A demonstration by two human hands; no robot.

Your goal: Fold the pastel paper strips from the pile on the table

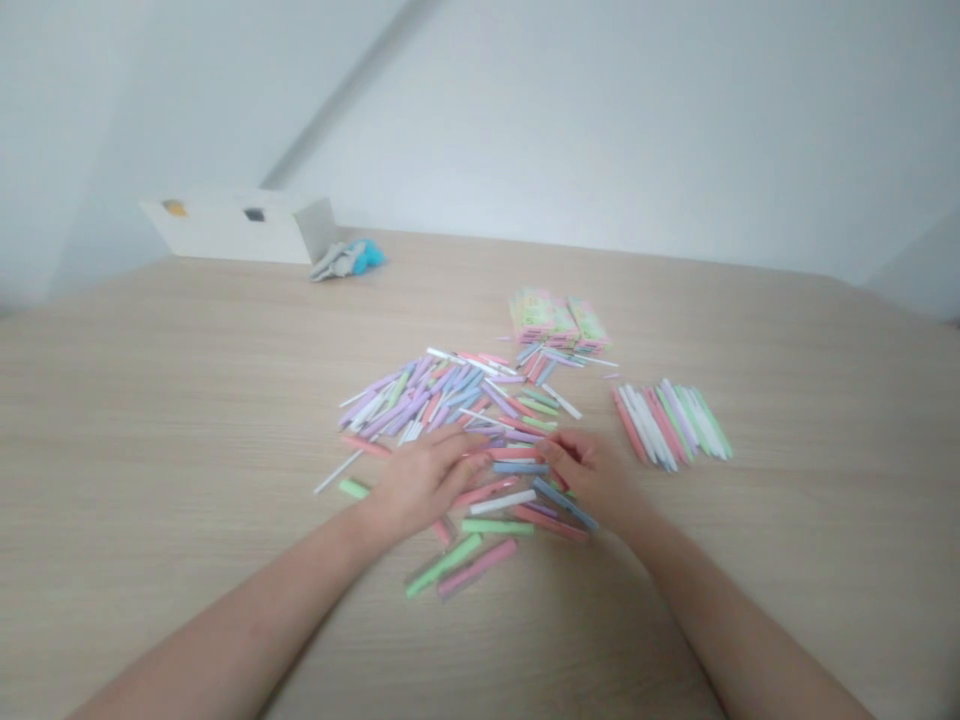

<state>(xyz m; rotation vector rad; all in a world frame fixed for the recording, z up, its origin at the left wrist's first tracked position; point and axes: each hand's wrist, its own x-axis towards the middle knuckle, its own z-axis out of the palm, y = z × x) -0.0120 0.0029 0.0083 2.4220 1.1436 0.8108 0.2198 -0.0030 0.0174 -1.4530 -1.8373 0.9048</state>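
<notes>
A loose heap of slim pastel pen-like sticks (409, 400) in purple, white, green, blue and pink lies in the middle of the table. My left hand (424, 478) reaches over its near side, fingers closed at the left end of a coral-pink stick (514, 454). At that stick's right end, thumb and fingertips of my right hand (592, 478) pinch together. A blue stick (519, 468) lies just below it, between the hands. Closer to me are scattered a green stick (444, 566) and a pink stick (477, 568). Blur hides the sticks' exact kind.
Right of the heap, several sticks lie side by side in a neat row (671, 425). Behind the heap are stacked pink-and-yellow packs (551, 318). A white box (232, 232) and a grey-and-blue crumpled item (349, 260) sit at the back left of the wooden table (187, 420), near the wall.
</notes>
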